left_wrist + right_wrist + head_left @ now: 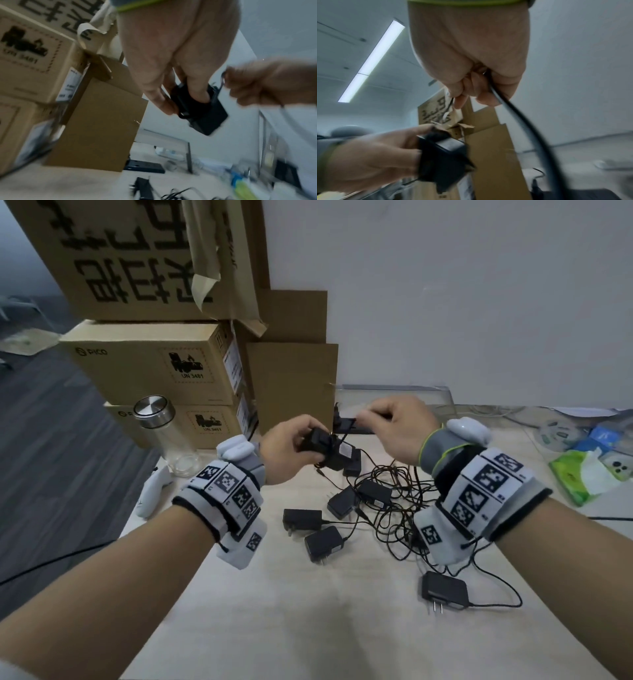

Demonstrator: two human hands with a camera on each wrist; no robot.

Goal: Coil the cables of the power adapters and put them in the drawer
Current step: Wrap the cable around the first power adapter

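Observation:
My left hand (303,441) is raised above the table and grips a black power adapter (320,445), seen closer in the left wrist view as the adapter (204,115) under my fingers (197,92). My right hand (371,416), just to the right of it, pinches that adapter's thin black cable (513,112), which runs taut back to the adapter (443,155). Some loops of cable lie around the adapter's body. Several more black adapters (323,542) lie on the table (308,628) below, in a tangle of cables (394,501). No drawer shows.
Stacked cardboard boxes (147,364) stand at the back left. A glass bottle with a steel lid (164,433) and a white controller (152,491) sit near the table's left edge. A green tissue pack (589,474) and small packets lie at the right.

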